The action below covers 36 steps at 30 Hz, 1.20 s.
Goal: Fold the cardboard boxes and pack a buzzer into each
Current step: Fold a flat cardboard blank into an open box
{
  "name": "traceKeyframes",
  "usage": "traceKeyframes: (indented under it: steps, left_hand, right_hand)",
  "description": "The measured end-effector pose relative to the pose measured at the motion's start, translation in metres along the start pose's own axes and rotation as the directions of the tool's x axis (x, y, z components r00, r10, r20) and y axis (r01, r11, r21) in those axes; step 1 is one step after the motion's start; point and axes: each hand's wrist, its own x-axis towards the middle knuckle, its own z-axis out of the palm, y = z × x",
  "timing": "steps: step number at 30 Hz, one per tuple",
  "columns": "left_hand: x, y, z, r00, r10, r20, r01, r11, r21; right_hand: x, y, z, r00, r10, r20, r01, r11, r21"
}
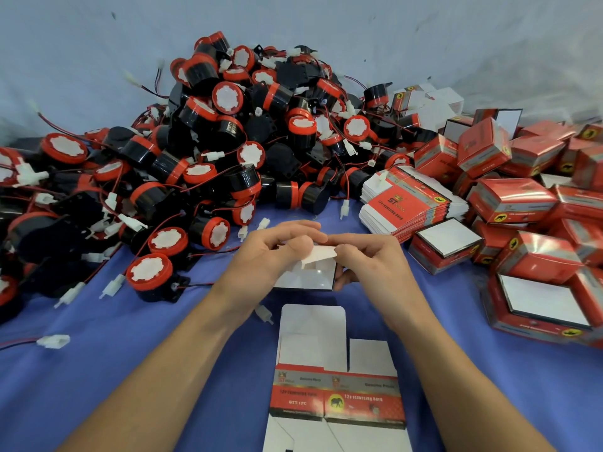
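Note:
Both my hands hold a small cardboard box (305, 278) above the blue cloth, its white inside facing me. My left hand (270, 252) grips its left side, fingers curled over the top. My right hand (368, 259) pinches a white flap (321, 254) at the box's top edge. A flat unfolded box blank (336, 380), red and grey with an elephant mark, lies on the cloth just in front of me. A big heap of black and red buzzers (208, 141) with red wires and white plugs fills the left and middle.
A stack of flat box blanks (408, 203) lies right of centre. Several folded red boxes (528, 203) pile up on the right, some open with white insides (447, 239). Loose white plugs (54, 340) lie on the blue cloth (163, 337). A pale wall stands behind.

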Motion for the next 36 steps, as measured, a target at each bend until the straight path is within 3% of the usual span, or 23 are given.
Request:
traceKeyframes:
  steps: [9, 18, 20, 23, 27, 32, 36]
  left_hand:
    - [0.0, 0.003, -0.002, 0.998, -0.005, -0.055, 0.006, 1.0, 0.019]
    - [0.001, 0.004, 0.002, 0.996, -0.051, -0.07, 0.055, 0.997, 0.053]
    - [-0.002, 0.005, 0.003, 0.999, -0.043, -0.032, 0.042, 0.999, -0.022]
    - [-0.006, 0.005, 0.0, 0.998, -0.062, -0.006, 0.057, 0.939, -0.339]
    - [-0.004, 0.001, 0.001, 0.997, -0.048, -0.066, 0.033, 0.977, -0.208]
    - [-0.002, 0.0, 0.009, 0.999, -0.018, -0.038, 0.007, 0.958, -0.285]
    - [-0.002, -0.002, 0.006, 0.999, -0.018, -0.042, 0.005, 0.955, -0.297]
  right_hand:
    - [0.0, -0.003, -0.002, 0.999, 0.017, 0.031, -0.017, 1.0, -0.002]
    - [-0.003, -0.002, -0.003, 0.998, -0.054, 0.044, 0.062, 0.975, -0.213]
    - [-0.001, -0.001, -0.002, 0.999, -0.049, -0.014, 0.045, 0.98, -0.192]
    - [0.001, 0.002, -0.002, 0.996, -0.032, -0.077, 0.022, 0.99, -0.137]
    - [0.001, 0.004, -0.001, 0.997, -0.016, -0.079, 0.013, 0.999, -0.044]
    - [0.001, 0.0, 0.002, 0.999, -0.028, -0.046, 0.038, 0.969, 0.245]
    - [0.001, -0.004, 0.002, 1.0, -0.006, -0.019, 0.01, 0.975, 0.223]
